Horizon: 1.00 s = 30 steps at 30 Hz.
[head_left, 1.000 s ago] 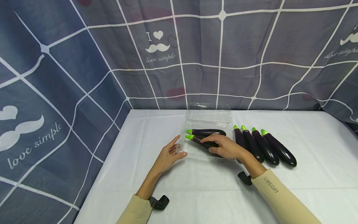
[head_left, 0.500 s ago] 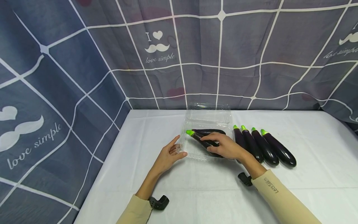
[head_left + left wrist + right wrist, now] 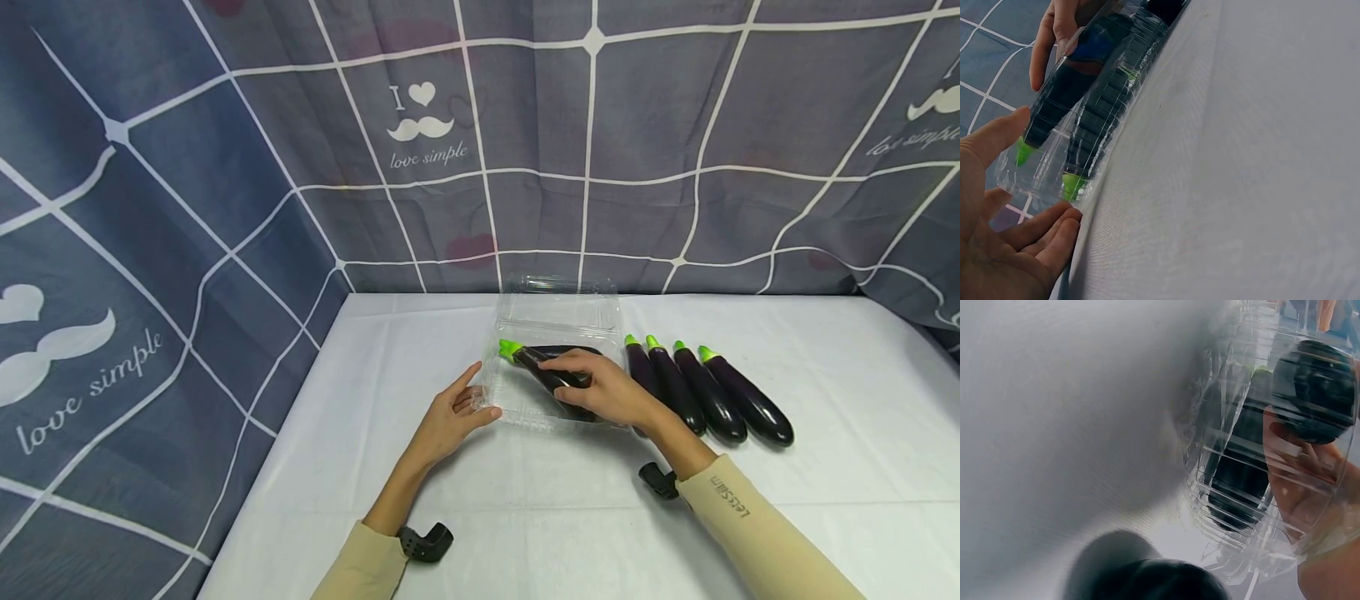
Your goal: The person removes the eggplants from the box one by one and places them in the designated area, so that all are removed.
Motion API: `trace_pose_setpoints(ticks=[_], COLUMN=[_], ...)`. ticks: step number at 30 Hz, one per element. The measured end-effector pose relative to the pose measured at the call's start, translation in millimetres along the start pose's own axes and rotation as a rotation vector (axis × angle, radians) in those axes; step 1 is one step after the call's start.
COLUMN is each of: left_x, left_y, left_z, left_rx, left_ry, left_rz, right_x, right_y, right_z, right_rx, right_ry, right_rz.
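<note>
In the head view my right hand [image 3: 611, 393] grips a dark purple eggplant [image 3: 535, 362] inside a clear plastic container [image 3: 516, 403]. The held eggplant slants, its green stem end up against the back left. Another eggplant [image 3: 573, 349] lies behind it in the container, partly covered by the first one and my fingers. At the container's left end, my left hand [image 3: 450, 423] rests with spread fingers, thumb by the front corner. The left wrist view shows fingertips of that hand [image 3: 1035, 250] right at the container's wall. Through the plastic, the right wrist view shows the held eggplant's rounded end [image 3: 1315, 387].
The container's clear lid [image 3: 558, 312] stands open toward the back. Several more eggplants [image 3: 750, 402] lie side by side on the white tablecloth [image 3: 525, 533], just right of the container. A grey checked curtain [image 3: 645, 108] hangs behind and on the left.
The held eggplant's green stem end has swung toward the back, now overlapping the stem of the eggplant behind it. Both hands have stayed nearly in place.
</note>
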<state>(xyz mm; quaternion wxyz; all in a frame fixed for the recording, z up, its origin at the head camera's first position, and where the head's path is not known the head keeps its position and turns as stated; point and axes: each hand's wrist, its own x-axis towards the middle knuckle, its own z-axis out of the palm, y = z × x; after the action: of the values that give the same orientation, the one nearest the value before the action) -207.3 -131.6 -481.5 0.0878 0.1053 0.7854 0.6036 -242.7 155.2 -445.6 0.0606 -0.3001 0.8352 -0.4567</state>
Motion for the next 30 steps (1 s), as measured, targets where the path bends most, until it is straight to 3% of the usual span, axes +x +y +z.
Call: trace_pose_setpoints(ticks=[11, 13, 17, 21, 30], left_x=[0.1, -1.7, -2.5, -2.4, -1.1], left_y=[-0.7, 7.2, 9.2, 0.0, 1.7], left_z=[-1.1, -1.2, -0.6, -0.4, 0.1], left_rx=[-0.003, -0.006, -0.009, -0.007, -0.006], left_ry=[-0.004, -0.016, -0.011, 0.015, 0.000], left_rz=[0.007, -0.006, -0.015, -0.004, 0.005], right_x=[2.2, 1.7, 0.6, -0.1, -11.8], right_y=[0, -2, -5, -10, -26], right_z=[-4, -5, -7, -10, -22], right_rx=[0.069, 0.066, 0.049, 0.022, -0.015], right_ry=[0.017, 0.023, 0.041, 0.062, 0.100], right_rz=[0.003, 0.010, 0.021, 0.033, 0.053])
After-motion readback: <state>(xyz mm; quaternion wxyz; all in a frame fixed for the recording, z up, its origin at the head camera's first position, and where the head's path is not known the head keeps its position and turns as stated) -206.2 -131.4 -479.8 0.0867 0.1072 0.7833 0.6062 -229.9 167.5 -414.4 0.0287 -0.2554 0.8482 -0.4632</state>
